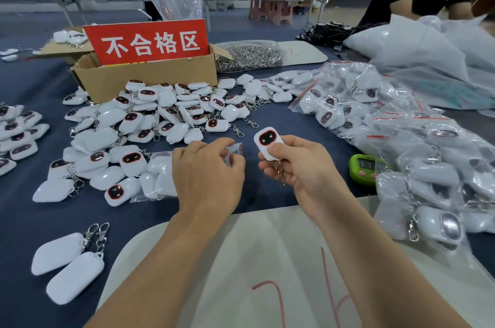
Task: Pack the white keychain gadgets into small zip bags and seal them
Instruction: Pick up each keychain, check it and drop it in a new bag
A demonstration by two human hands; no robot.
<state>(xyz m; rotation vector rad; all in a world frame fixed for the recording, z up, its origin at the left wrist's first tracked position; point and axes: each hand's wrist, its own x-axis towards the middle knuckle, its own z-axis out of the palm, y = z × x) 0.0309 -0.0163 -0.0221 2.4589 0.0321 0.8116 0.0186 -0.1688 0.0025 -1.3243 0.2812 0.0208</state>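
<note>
A white keychain gadget [267,143] is being gripped between the thumb and curled fingers of the right hand [300,172], in front of the cardboard box [144,81] and past its right end. A small zip bag [236,152] is being pinched in the curled fingers of the left hand [209,172], directly in front of the box.

A red sign [146,42] standing in the cardboard box [144,78] reads 不合格区 in white characters.
</note>
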